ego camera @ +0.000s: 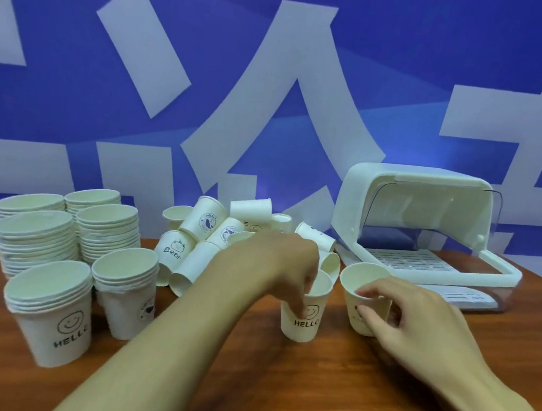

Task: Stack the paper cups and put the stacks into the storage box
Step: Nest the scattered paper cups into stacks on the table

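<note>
My left hand (293, 265) pinches the rim of an upright white "HELLO" cup (304, 320) that stands on the table in the middle. To its right, my right hand (409, 317) grips a second white cup (363, 290), tilted a little with its mouth toward me. Behind the hands lies a heap of loose paper cups (223, 230), some on their sides. The white storage box (429, 230) stands at the back right with its lid raised and its slotted floor bare.
Several stacks of cups (67, 232) stand at the left, two shorter ones (51, 308) nearer the front. The brown wooden table (275, 391) runs to a blue wall with large white letters.
</note>
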